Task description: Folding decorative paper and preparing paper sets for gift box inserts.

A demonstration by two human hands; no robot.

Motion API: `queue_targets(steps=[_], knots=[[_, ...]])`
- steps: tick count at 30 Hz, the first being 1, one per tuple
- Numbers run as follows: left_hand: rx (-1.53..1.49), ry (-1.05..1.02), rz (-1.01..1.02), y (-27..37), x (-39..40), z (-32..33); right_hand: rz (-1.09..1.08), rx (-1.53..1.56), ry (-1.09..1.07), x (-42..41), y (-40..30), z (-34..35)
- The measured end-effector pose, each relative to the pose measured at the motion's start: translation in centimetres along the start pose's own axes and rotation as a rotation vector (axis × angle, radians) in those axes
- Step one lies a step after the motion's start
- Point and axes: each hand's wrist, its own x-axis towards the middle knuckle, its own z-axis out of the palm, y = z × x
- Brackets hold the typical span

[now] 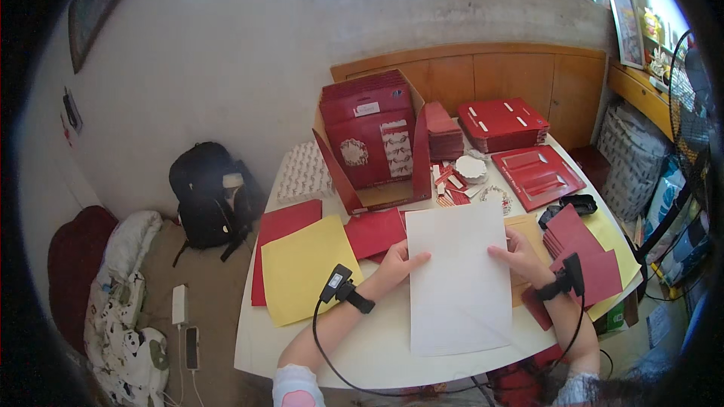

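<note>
Both hands hold a white sheet or stack of paper (459,288) above the white table, near its front edge. My left hand (403,263) grips its left edge, thumb on top. My right hand (517,254) grips the right edge the same way. A yellow sheet (311,271) lies left of my left hand, over a red sheet (291,217). A red card or envelope (376,232) lies just behind my left hand. Beside my right hand are a tan envelope (523,226) and dark red envelopes (599,277), partly over another yellow sheet (608,232).
An open cardboard box (373,141) of red packs stands at the back, beside patterned paper (305,172). Right of it are stacked red envelopes (444,133), red packs (503,121), labels, round white cards (471,168) and a red tray (537,175). Cables run from both wrists.
</note>
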Motion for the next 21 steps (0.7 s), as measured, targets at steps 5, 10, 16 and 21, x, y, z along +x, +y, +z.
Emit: queue_targets(steps=[5,10,16,21], knots=[[-0.018,-0.063,-0.084,0.1,-0.4,-0.6,0.027,-0.011,-0.064,-0.3,-0.5,0.2],[0.102,-0.217,-0.142,0.8,-0.9,-1.0,0.066,-0.004,-0.063,-0.7,-0.8,0.5],[0.066,-0.242,-0.044,-0.2,-0.7,-1.6,0.035,-0.019,-0.065,-0.8,0.0,0.6],[0.047,-0.225,0.006,-0.6,-0.4,-1.7,-0.02,-0.108,-0.019,-1.0,0.1,1.2]])
